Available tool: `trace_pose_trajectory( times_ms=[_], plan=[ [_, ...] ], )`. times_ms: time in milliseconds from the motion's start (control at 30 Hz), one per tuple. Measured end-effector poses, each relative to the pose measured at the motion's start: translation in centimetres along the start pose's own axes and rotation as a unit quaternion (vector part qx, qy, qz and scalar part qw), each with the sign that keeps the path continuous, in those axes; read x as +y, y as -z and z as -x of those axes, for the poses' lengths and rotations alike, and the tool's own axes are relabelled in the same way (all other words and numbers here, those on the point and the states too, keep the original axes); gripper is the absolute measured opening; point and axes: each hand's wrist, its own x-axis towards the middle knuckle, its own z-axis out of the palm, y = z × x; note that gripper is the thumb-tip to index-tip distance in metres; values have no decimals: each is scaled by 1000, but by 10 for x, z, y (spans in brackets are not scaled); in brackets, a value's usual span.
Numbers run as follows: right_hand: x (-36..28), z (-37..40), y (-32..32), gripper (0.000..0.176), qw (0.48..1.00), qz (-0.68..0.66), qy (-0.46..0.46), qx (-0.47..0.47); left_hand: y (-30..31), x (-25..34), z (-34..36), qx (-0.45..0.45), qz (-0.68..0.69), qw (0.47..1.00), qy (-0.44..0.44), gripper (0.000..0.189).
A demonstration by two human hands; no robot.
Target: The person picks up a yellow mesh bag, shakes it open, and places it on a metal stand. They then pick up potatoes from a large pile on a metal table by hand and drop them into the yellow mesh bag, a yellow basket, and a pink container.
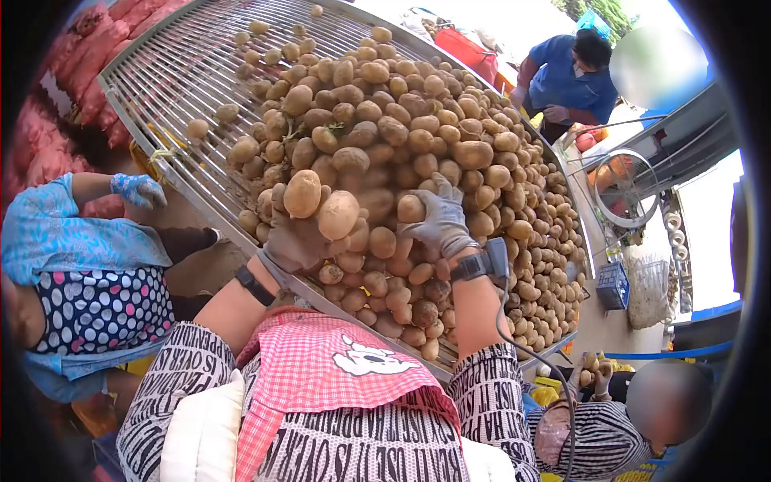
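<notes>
A large heap of potatoes (pixel 474 154) lies on a slatted metal sorting table (pixel 173 76) in front of me. In my gloved left hand (pixel 291 241), two pale potatoes sit above the near side of the heap: one potato (pixel 302 194) by the fingers and a larger potato (pixel 337 215) beside it. The gloved fingers of my right hand (pixel 443 218) curl around a smaller brown potato (pixel 411 209) over the heap's middle. Parts of the left fingers are hidden behind the potatoes they hold.
Red mesh sacks (pixel 88 52) are piled at the far left. A person in a blue patterned top (pixel 48 229) stands to my left. Across the table is a person in blue (pixel 566 76); at lower right, a person in stripes (pixel 598 426) holds potatoes. A blue crate (pixel 613 286) stands right.
</notes>
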Motion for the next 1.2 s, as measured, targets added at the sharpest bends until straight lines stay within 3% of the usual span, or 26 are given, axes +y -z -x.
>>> trace_pose_trajectory(
  times_ms=[33, 167, 300, 333, 367, 433, 500, 567, 700, 733, 767, 800, 833, 900, 933, 967, 1000, 1033, 1067, 1100, 1167, 1200],
  plan=[
    [1, -2, 4, 69, 1000, 3, -13, -22, -4, -3, -1, -63, 88, 994, -1, 84],
    [10, -10, -6, 70, 990, -102, -80, -57, -12, -11, -3, -22, 132, 991, 5, 78],
    [8, 15, -20, 74, 990, -103, -60, 72, -28, -22, -14, -1, 79, 997, 23, 78],
    [14, 24, -27, 72, 970, -192, -82, 126, -32, -23, -15, 1, 78, 996, 32, 78],
    [22, 34, -36, 70, 938, -278, -102, 179, -36, -24, -16, -16, 30, 998, 47, 76],
    [36, 70, -46, 52, 767, -580, -137, 237, -37, -31, -20, -31, -14, 997, 73, 75],
    [65, 120, -52, 53, 466, -855, -142, 179, -34, -49, -22, 73, -141, 987, 20, 70],
    [38, 162, -25, 59, 375, -888, -101, 246, -49, -62, -28, 62, -208, 974, 60, 69],
    [24, 260, -30, 71, 283, -925, -43, 250, -89, -93, -52, -31, -457, 876, 150, 66],
    [10, 284, -27, 74, 220, -930, -39, 291, -81, -103, -57, -44, -452, 873, 175, 66],
    [10, 313, -45, 77, 214, -917, -34, 333, -65, -114, -62, -10, -161, 952, 262, 65],
    [4, 337, -52, 77, 207, -907, -81, 357, -55, -126, -67, 41, 143, 934, 325, 65],
    [-7, 364, -57, 77, 195, -890, -131, 390, -53, -142, -73, 45, 152, 919, 362, 65],
    [-19, 406, -78, 73, 169, -846, -163, 478, -51, -181, -82, 87, 41, 897, 431, 69],
    [-31, 424, -83, 70, 123, -811, -226, 525, -33, -214, -75, 49, -144, 909, 388, 75],
    [-42, 444, -90, 67, 71, -770, -284, 567, -34, -243, -74, 41, -132, 891, 432, 75],
    [-49, 466, -106, 59, 25, -760, -263, 594, -36, -270, -72, 9, 47, 875, 482, 77],
    [-56, 482, -112, 59, 15, -746, -265, 611, -38, -290, -71, -14, 221, 836, 503, 79],
    [-68, 495, -117, 58, 17, -724, -294, 624, -39, -314, -64, -164, -152, 829, 513, 76],
    [-81, 504, -120, 57, 17, -701, -323, 636, -38, -343, -53, -31, 5, 826, 563, 71],
    [-96, 516, -125, 54, -7, -675, -339, 656, -23, -388, -30, -57, -67, 753, 652, 69],
    [-99, 523, -136, 50, -3, -679, -344, 649, -16, -410, -19, -58, -63, 746, 661, 69]
  ],
)
